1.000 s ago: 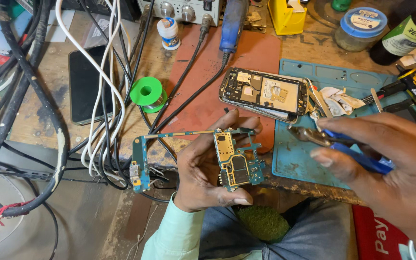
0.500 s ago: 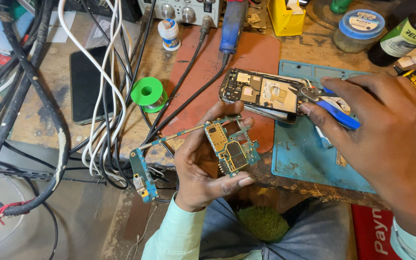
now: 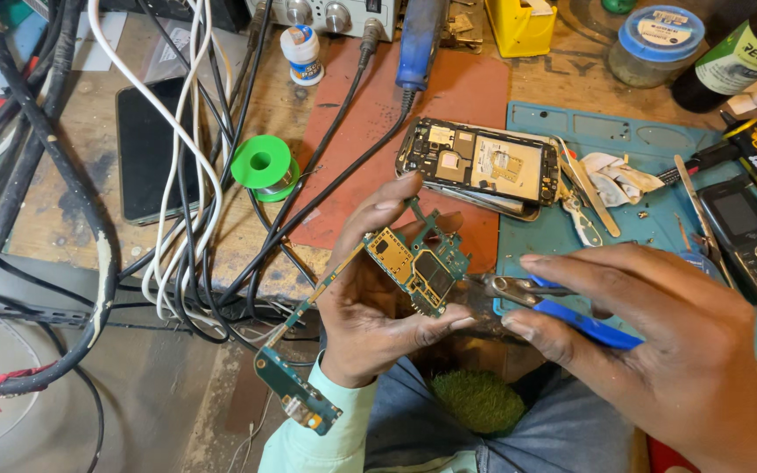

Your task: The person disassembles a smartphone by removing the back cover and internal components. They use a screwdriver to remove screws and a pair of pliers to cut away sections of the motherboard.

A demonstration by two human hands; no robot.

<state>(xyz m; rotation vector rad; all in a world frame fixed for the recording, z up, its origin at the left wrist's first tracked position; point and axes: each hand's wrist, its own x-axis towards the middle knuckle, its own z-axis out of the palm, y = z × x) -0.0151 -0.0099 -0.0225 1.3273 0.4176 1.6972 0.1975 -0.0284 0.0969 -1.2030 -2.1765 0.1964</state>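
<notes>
The table (image 3: 562,83) spreads in front of me, a thick bundle of cables (image 3: 177,219) lying across its left side and an opened phone (image 3: 484,162) on the red mat. My right hand (image 3: 659,350) has its grip closed around blue-handled pliers (image 3: 562,307), tips just beside the circuit board (image 3: 418,267). My left hand (image 3: 378,307) pinches that board between thumb and fingers, above my lap, near the table edge.

Beside the blue mat (image 3: 633,228): one opened phone (image 3: 484,166), one keypad phone (image 3: 751,236), one black slab phone (image 3: 145,149), one green solder spool (image 3: 263,165), two jars (image 3: 659,44), one dark bottle (image 3: 738,52), two circuit boards (image 3: 418,267).
</notes>
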